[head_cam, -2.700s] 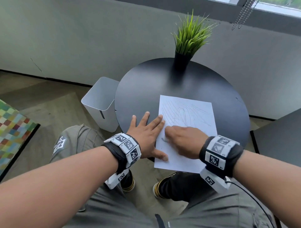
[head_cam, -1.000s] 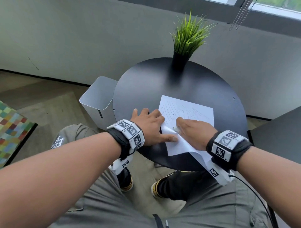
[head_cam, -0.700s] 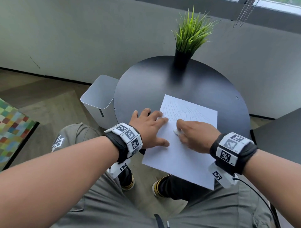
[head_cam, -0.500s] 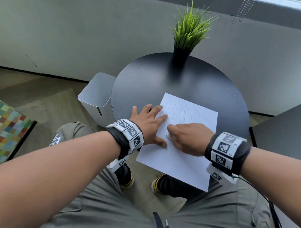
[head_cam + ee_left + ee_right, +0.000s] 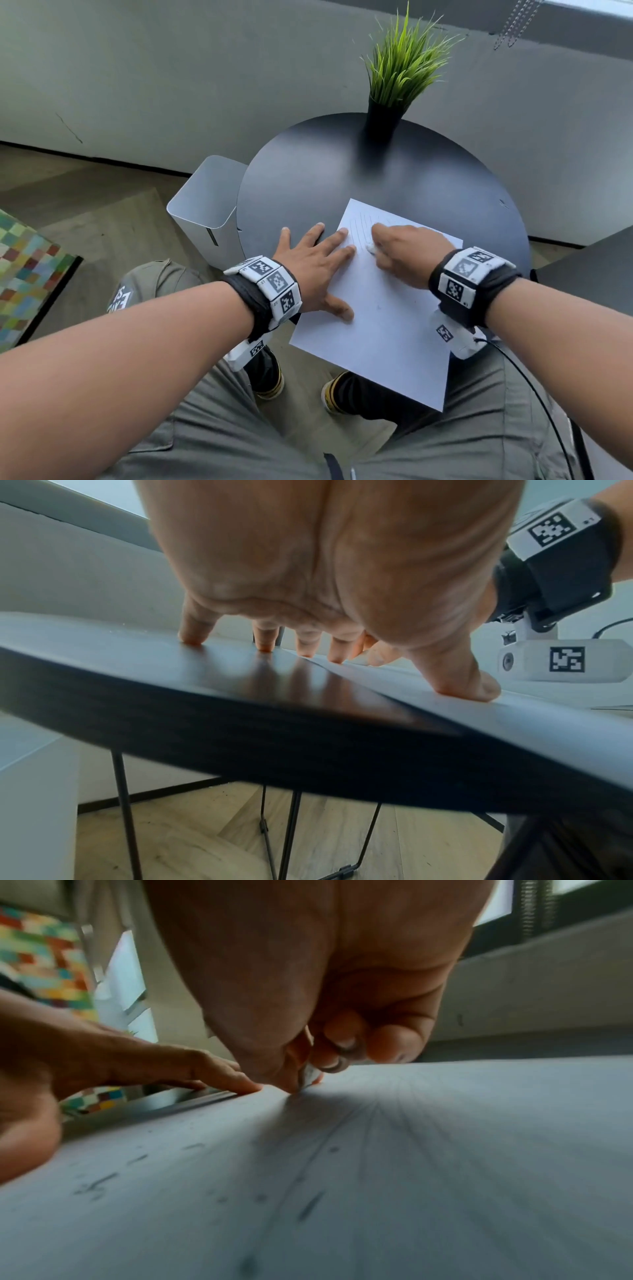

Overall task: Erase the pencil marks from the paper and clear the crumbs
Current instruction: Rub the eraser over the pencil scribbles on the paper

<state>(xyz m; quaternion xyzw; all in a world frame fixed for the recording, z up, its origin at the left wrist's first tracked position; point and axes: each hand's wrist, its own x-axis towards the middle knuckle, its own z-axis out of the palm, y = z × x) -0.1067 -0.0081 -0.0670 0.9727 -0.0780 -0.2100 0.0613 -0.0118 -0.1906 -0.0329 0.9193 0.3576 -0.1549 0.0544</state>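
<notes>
Erasing step, mid-task. We see the right hand (image 5: 404, 255) pinching an eraser (image 5: 371, 247) on the paper (image 5: 383, 329), which overhangs the table (image 5: 308, 178); left hand (image 5: 313, 267) flat, fingers spread, pinning the sheet's edge. Next, we judge: finish remaining marks (image 5: 359, 224), then sweep the crumbs (image 5: 99, 1184).

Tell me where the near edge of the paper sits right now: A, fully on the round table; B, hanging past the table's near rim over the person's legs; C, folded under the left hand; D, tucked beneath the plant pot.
B: in the head view the paper sticks out past the round table's near rim, above the knees and shoes.
</notes>
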